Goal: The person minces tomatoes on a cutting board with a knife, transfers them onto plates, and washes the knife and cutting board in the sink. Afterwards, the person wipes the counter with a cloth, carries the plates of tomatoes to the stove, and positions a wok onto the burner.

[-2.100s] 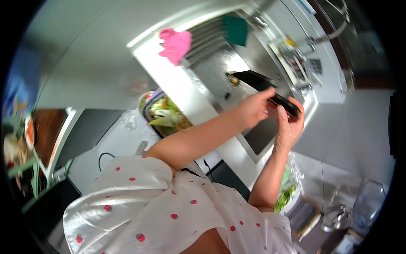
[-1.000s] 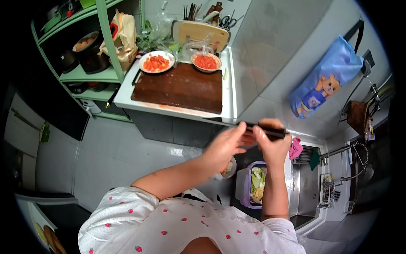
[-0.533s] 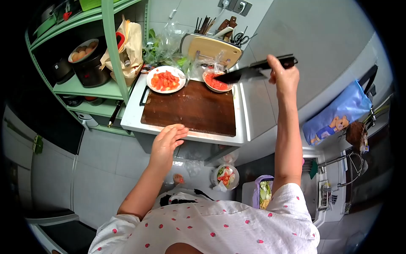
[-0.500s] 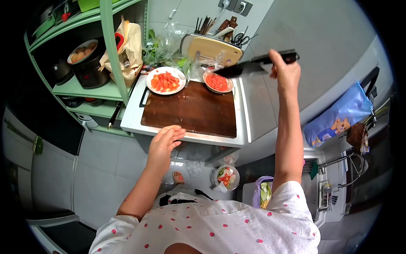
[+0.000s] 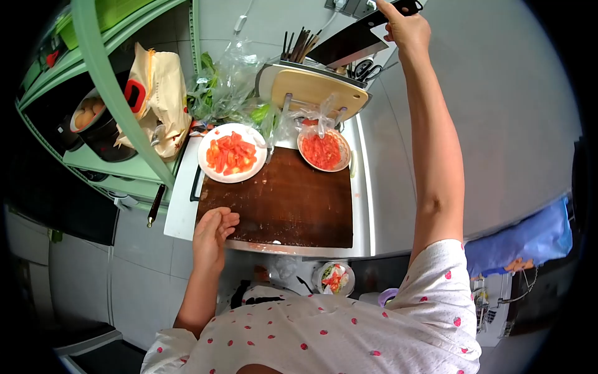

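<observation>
High at the upper right, my right hand (image 5: 408, 28) grips the black handle of a cleaver (image 5: 350, 43). Its broad dark blade points down and left, just over the knife and chopstick holder (image 5: 268, 84), where scissors (image 5: 364, 70) and chopsticks (image 5: 299, 47) stand. My left hand (image 5: 213, 237) hovers by the front left edge of the dark wooden cutting board (image 5: 280, 202), its fingers loosely stretched and holding nothing. Cut tomato pieces (image 5: 230, 154) lie on a white plate (image 5: 232, 179) at the board's back left. Finely chopped tomato (image 5: 321, 151) fills a bowl (image 5: 344, 163) at the back right.
Plastic bags with greens (image 5: 218, 93) lie behind the plate. A light cutting board (image 5: 317, 90) leans in the holder. Green shelving (image 5: 118, 93) with a paper bag (image 5: 165, 93) rises at the left. A waste bin (image 5: 334, 278) stands on the floor.
My right hand has carried the cleaver up and forward, from above the bowl to the holder. My left hand has shifted left. The view has tilted toward the counter.
</observation>
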### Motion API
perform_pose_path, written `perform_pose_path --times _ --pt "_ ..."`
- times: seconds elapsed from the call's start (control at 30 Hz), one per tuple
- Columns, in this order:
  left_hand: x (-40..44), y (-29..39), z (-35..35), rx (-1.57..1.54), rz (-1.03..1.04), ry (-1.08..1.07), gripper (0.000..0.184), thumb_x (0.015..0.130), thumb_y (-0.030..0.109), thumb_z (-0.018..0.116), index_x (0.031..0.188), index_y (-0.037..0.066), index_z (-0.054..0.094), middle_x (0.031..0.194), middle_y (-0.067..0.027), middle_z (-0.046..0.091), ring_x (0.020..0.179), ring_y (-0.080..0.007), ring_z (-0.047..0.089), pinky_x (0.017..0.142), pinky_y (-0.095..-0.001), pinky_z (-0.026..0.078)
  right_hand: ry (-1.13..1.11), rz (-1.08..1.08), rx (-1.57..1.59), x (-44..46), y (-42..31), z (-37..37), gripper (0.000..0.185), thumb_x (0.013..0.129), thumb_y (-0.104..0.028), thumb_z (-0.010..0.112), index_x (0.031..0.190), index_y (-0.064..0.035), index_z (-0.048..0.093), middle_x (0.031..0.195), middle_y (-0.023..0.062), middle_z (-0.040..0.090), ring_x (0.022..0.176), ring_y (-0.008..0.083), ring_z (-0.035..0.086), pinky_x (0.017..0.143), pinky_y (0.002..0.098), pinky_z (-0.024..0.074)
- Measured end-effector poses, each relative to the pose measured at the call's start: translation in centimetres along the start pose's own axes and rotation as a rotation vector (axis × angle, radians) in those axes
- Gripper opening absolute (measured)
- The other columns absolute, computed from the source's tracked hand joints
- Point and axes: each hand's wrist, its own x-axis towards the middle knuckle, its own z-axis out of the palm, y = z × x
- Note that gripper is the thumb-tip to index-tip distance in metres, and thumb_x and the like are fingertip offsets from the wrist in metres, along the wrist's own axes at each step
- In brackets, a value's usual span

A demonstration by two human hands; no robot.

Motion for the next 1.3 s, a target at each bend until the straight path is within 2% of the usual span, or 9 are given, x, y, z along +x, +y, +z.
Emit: perform_pose_path --times 0.23,0.37,0.5,0.67,0.77,0.87,1.07,1.17,1.3 --pt "3.6 1.3 -0.9 0.048 -0.05 0.032 0.02 0.091 0.021 0.044 0.098 0.006 0.054 0.087 -0.0067 0.062 0.081 -0.014 0.057 0.073 -0.0265 0.042 -0.042 0.079 -0.023 2.9 2.4 4.7 0.035 0.068 -0.032 0.067 0.064 0.0025 0.061 0.051 0.0093 0.055 0.041 0.0177 0.055 0.038 0.0298 0.0444" --pt "6.2 2.5 -2.0 0.052 -0.056 -0.027 0.02 0.091 0.022 0.044 0.098 0.006 0.054 0.088 -0.0056 0.062 0.082 -0.0127 0.057 0.074 -0.0254 0.042 0.043 0.045 -0.035 4.8 2.5 4.5 0.038 0.068 -0.031 0.067 0.06 0.0049 0.059 0.049 0.009 0.053 0.041 0.0185 0.054 0.037 0.0297 0.046" --pt "9.0 3.9 -2.9 0.069 -0.045 -0.056 0.019 0.091 0.02 0.044 0.097 0.005 0.055 0.086 -0.0046 0.062 0.081 -0.0105 0.057 0.074 -0.0234 0.041 0.053 0.015 0.155 5.9 0.5 3.8 0.033 0.069 -0.031 0.067 0.066 0.0009 0.059 0.051 0.0039 0.049 0.043 0.0145 0.048 0.039 0.029 0.0429" --pt "11.2 4.8 -3.4 0.055 -0.056 -0.069 0.018 0.09 0.018 0.044 0.097 0.004 0.055 0.085 -0.0048 0.062 0.081 -0.0108 0.057 0.073 -0.0233 0.042 0.002 0.036 0.085 7.0 -0.3 4.8 0.03 0.069 -0.029 0.067 0.066 0.0001 0.058 0.051 0.0024 0.047 0.042 0.0126 0.046 0.04 0.0286 0.0426" --pt "11.8 4.7 -3.8 0.052 -0.073 -0.053 0.017 0.09 0.017 0.044 0.096 0.004 0.055 0.084 -0.0052 0.062 0.081 -0.0111 0.057 0.073 -0.0231 0.042 0.047 -0.035 0.004 6.6 -1.6 5.1 0.031 0.068 -0.029 0.067 0.066 0.0006 0.058 0.051 0.0029 0.047 0.042 0.0131 0.046 0.04 0.0291 0.0433" --pt "12.1 4.5 -4.1 0.042 -0.074 -0.038 0.017 0.09 0.016 0.045 0.096 0.004 0.055 0.084 -0.0054 0.062 0.081 -0.0114 0.058 0.072 -0.0228 0.042 0.044 0.042 -0.013 8.2 -1.0 5.1 0.031 0.068 -0.029 0.067 0.065 0.0003 0.058 0.051 0.0036 0.047 0.042 0.0137 0.047 0.041 0.03 0.0442" --pt "12.1 3.9 -4.1 0.068 -0.053 -0.04 0.018 0.091 0.018 0.043 0.098 0.006 0.054 0.086 -0.0044 0.062 0.08 -0.0115 0.058 0.071 -0.0235 0.044 -0.072 0.073 -0.027 9.9 0.4 6.1 0.032 0.068 -0.03 0.068 0.061 0.0 0.057 0.05 0.0041 0.047 0.041 0.0141 0.045 0.04 0.0299 0.0416" --pt "12.0 3.6 -4.1 0.068 -0.032 -0.047 0.018 0.091 0.018 0.044 0.098 0.005 0.054 0.085 -0.0047 0.062 0.08 -0.0118 0.058 0.072 -0.0236 0.044 -0.187 0.075 0.061 10.7 1.9 7.2 0.033 0.067 -0.03 0.068 0.059 -0.0003 0.057 0.047 0.0036 0.045 0.04 0.0143 0.044 0.04 0.0299 0.0405" --pt "11.6 3.5 -4.1 0.066 -0.014 -0.036 0.019 0.091 0.018 0.043 0.099 0.005 0.053 0.086 -0.0052 0.062 0.081 -0.0122 0.058 0.073 -0.0239 0.043 -0.162 0.065 -0.101 10.3 2.4 9.4 0.037 0.066 -0.032 0.069 0.055 0.0012 0.056 0.046 0.0054 0.046 0.039 0.0161 0.046 0.04 0.0314 0.0418"
